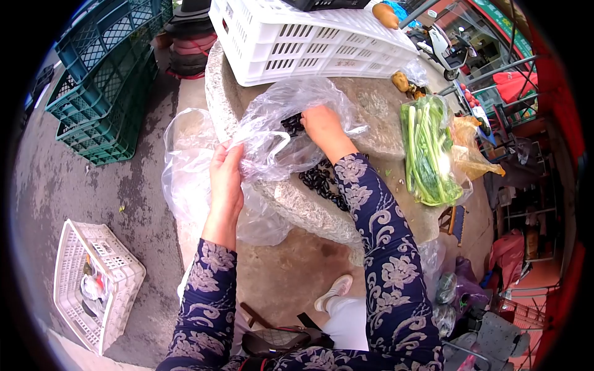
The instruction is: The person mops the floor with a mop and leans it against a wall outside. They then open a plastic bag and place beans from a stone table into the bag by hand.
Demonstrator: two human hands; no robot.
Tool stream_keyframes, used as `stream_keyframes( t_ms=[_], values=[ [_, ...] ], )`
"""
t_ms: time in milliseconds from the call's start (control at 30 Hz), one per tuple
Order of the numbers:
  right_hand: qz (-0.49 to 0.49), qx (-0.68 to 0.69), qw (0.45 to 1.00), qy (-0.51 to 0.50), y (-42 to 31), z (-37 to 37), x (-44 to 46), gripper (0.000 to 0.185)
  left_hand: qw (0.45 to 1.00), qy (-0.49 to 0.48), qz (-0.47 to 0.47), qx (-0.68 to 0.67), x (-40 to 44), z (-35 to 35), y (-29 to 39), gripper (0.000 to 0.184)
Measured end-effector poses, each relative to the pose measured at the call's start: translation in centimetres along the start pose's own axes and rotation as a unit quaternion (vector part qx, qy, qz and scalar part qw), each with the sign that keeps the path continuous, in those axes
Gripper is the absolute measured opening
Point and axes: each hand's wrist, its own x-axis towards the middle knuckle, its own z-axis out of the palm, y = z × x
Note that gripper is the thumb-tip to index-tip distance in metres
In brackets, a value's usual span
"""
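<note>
A clear plastic bag point(272, 145) is spread open over a stone trough point(309, 213). My left hand point(228, 176) pinches the bag's rim at its left side, fingers closed. Inside the bag's mouth is my right hand point(323, 127), its fingers curled and their tips hidden; what they hold, if anything, cannot be made out. Small dark shiny pieces point(292, 123) show in the bag beside the right fingertips. More dark pieces point(323, 183) lie in the trough below the bag. Another clear bag point(185, 164) hangs over the trough's left edge.
A large white crate point(309, 46) stands at the trough's far side. Bagged green vegetables point(427, 151) lie at the right, beside a yellowish bag point(471, 145). Green crates point(102, 120) are stacked at the upper left, and a white crate point(117, 253) sits at the lower left.
</note>
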Motion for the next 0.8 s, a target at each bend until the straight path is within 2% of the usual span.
stream_keyframes(
  t_ms=[167,267,333,433,467,533,567,633,700,800],
  values=[
    [-0.015,-0.042,0.997,0.067,-0.8,0.7,0.6,0.016,1.0,-0.014,0.002,-0.001,0.0,-0.1,0.0,0.016],
    [0.043,-0.02,0.996,0.07,-2.0,-0.6,0.3,0.015,1.0,-0.001,0.0,0.001,0.0,0.2,0.1,0.016],
    [0.076,0.032,0.995,0.047,-2.5,-2.0,-1.0,0.017,1.0,-0.004,-0.004,0.004,0.3,-0.1,-0.2,0.015],
    [0.062,0.272,0.957,0.077,-1.7,-6.2,-6.4,0.018,1.0,0.003,-0.002,0.009,0.3,-0.1,-0.2,0.015],
    [0.063,0.312,0.938,0.134,-0.3,-6.5,-8.5,0.015,1.0,-0.001,-0.003,0.012,0.3,-0.1,-0.2,0.015],
    [0.15,0.296,0.931,0.152,3.3,-8.4,-12.8,0.015,1.0,-0.007,-0.008,0.019,0.4,-0.6,-0.3,0.015],
    [0.229,0.301,0.915,0.138,5.9,-8.2,-14.9,0.015,1.0,-0.007,-0.005,0.013,0.4,-0.5,-0.4,0.017],
    [0.328,0.269,0.898,0.114,11.9,-6.0,-18.6,0.013,1.0,0.0,0.001,0.013,0.2,-0.3,-0.3,0.018],
    [0.387,0.25,0.882,0.101,15.0,-4.1,-21.7,0.012,1.0,-0.007,0.002,0.029,0.6,-0.8,-0.6,0.021],
    [0.371,0.168,0.908,0.099,17.0,-1.2,-23.8,0.015,0.999,-0.007,0.004,0.035,0.7,-0.9,-0.8,0.022]
  ],
)
